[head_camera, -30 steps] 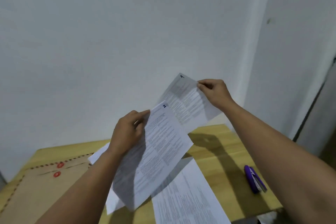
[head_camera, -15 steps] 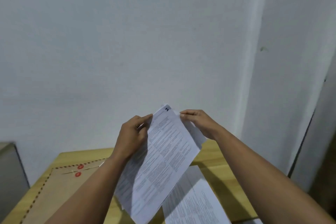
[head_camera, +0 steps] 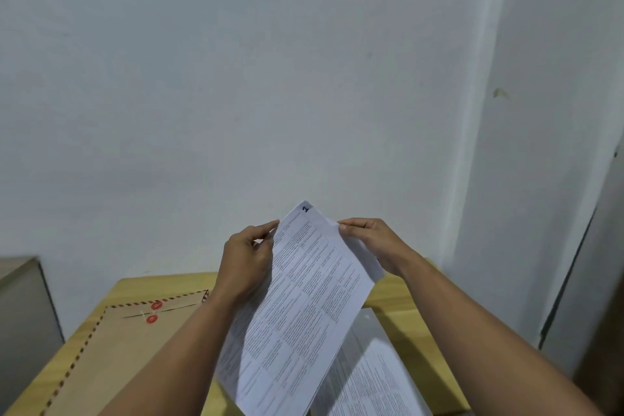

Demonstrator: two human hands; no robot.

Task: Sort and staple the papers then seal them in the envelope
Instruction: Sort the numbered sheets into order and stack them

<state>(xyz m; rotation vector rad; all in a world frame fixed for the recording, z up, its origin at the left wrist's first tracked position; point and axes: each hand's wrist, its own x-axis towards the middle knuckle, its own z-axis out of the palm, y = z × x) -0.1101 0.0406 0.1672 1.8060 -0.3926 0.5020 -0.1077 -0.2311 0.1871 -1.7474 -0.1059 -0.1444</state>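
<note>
Loose sheet (head_camera: 371, 378): nearest to me, lying flat on the bench at the lower right, printed side up, partly under the shadow of the papers I hold.
Bench (head_camera: 415, 311): light wood, carrying the loose sheet and the envelope; its far edge meets the wall.
Envelope (head_camera: 128, 348): brown, with a red-and-dark striped border, lying flat on the left side of the bench; two red string-tie discs sit near its flap, at its far end.
Held papers (head_camera: 300, 307): printed sheets with table-like text, tilted up off the bench between my two hands, the top corner pointing away from me; a handwritten dark mark sits at that top corner. A second sheet's edge peeks out behind the front one on the right side.
My left hand (head_camera: 246, 260): fingers curled round the left edge of the held papers near the top, thumb on the front, gripping them.
My right hand (head_camera: 374, 240): pinching the right upper edge of the held papers, thumb tip on the front and the fingers behind.
Cabinet (head_camera: 23, 311): grey, standing left of the bench, only partly in view.
Wall (head_camera: 270, 78): plain white, just behind the bench, with a corner running down on the right.
</note>
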